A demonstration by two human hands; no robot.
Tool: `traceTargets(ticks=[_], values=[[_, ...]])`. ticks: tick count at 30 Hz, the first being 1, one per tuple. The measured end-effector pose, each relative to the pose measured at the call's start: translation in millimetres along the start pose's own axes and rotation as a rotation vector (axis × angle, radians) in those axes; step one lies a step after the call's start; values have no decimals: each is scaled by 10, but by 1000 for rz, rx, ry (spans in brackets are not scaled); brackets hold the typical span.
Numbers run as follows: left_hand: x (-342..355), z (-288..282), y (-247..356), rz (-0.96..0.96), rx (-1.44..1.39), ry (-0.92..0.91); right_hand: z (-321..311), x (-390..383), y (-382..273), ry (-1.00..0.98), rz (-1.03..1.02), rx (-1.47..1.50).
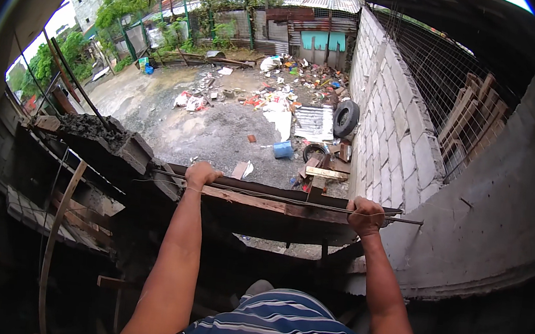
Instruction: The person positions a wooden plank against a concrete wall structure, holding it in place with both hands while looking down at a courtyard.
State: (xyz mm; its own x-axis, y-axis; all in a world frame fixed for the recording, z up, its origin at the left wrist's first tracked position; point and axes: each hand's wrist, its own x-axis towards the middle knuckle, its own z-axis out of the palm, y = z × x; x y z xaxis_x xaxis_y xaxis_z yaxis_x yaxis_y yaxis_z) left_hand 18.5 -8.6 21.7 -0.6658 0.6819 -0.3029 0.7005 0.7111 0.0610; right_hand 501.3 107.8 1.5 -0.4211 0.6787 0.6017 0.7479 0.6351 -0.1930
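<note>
Left hand (202, 175) closed over the top edge of a wooden plank (258, 199), near its left end. Right hand (366, 215) clamped on the same plank near its right end, just beside the grey concrete wall (488, 220). Thin metal rod (315, 204) lying along the plank, passing under both hands. Plank horizontal, well above a littered yard (220, 124). Far below: a blue bucket (283, 149), a black tyre (345, 118).
</note>
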Motion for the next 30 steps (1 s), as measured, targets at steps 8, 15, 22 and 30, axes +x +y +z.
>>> traceTargets(ticks=[8,15,22,30], values=[[34,38,-8,5,-18,26,76,-38,66,16,-4,-8],[0,18,10,6,-12,35,31,-36,37,-3,11,-30],[62,34,-5,13,-7,14,17,-18,25,-7,10,-3],[106,64,-37,12,-11,3,2,-12,14,-21,6,-8]])
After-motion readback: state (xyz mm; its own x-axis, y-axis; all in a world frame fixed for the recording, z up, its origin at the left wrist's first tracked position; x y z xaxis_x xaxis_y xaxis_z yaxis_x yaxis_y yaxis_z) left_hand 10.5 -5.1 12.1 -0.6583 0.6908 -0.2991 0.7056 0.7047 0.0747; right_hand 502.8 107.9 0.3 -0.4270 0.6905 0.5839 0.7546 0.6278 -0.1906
